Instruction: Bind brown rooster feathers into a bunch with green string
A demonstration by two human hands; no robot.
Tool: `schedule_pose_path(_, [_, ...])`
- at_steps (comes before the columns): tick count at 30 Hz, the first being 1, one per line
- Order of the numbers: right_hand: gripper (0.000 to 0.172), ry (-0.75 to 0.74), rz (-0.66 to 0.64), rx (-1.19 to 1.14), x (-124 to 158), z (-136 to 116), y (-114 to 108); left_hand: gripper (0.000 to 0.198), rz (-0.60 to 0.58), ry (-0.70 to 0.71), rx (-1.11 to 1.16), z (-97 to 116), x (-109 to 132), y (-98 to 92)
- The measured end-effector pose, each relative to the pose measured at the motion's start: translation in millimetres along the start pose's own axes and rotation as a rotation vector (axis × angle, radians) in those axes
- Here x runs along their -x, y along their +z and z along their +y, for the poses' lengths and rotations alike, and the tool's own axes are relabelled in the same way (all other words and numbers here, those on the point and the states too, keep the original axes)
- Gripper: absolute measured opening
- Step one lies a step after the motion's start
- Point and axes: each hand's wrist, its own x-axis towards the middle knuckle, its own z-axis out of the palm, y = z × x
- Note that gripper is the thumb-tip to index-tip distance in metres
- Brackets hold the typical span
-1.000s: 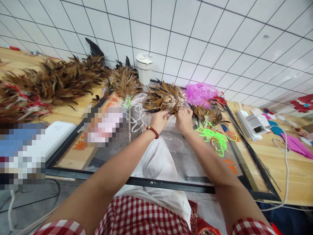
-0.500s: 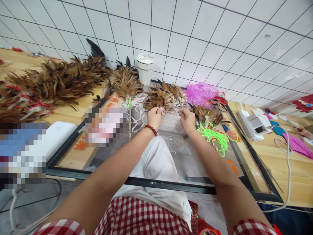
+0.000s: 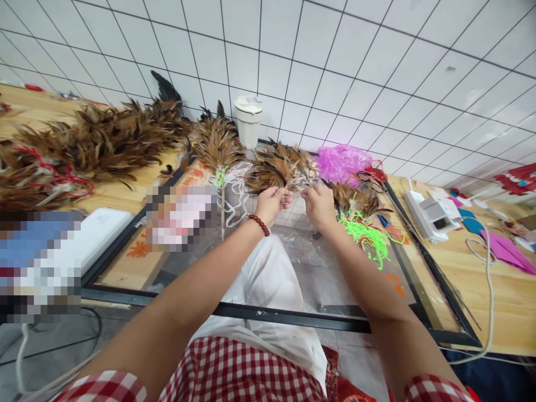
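My left hand (image 3: pixel 272 202), with a red bead bracelet (image 3: pixel 259 224) on the wrist, pinches the base of a bunch of brown feathers (image 3: pixel 280 170) over the glass table top (image 3: pixel 301 268). My right hand (image 3: pixel 319 204) is closed beside it, gripping the same bunch at its right side. The two hands are a few centimetres apart. Neon green cord (image 3: pixel 368 237) lies just right of my right hand.
A tied feather duster head (image 3: pixel 216 144) and a long pile of brown feathers (image 3: pixel 92 139) lie to the left. A white cup (image 3: pixel 248 120) stands at the back by the tiled wall. Pink plastic string (image 3: pixel 342 162), a white device (image 3: pixel 429 215) and paper scraps lie to the right.
Both hands stayed at the feather bunch. They first pulled slightly apart, then came closer again, and the left hand has turned palm-up.
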Motion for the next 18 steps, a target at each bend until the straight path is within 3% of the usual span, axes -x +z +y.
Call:
schedule_pose_path(3, [0.022,-0.076,-0.168,0.071,1,0,1,0.018,-0.044,-0.023,0.034,-1,0,-1.0])
schedule_pose_path(6, [0.016,0.11,-0.17,-0.132,-2,-1,2,0.014,-0.06,-0.023,0.08,-2,-2,-3.3])
schedule_pose_path(9, [0.018,0.508,-0.122,-0.747,-9,-6,0,0.012,-0.051,-0.018,0.135,-3,-4,-4.9])
schedule_pose_path(12, [0.027,0.76,-0.213,-1.382,-15,-16,-7,0.013,-0.062,-0.033,0.154,-1,-3,-4.7])
schedule_pose_path(14, [0.032,0.787,-0.269,-1.568,-16,-23,-11,0.014,-0.085,-0.059,0.139,1,-1,-3.8])
schedule_pose_path(18, [0.028,0.707,-0.2,-1.557,-13,-32,-13,0.012,-0.107,-0.129,0.072,6,3,-2.3])
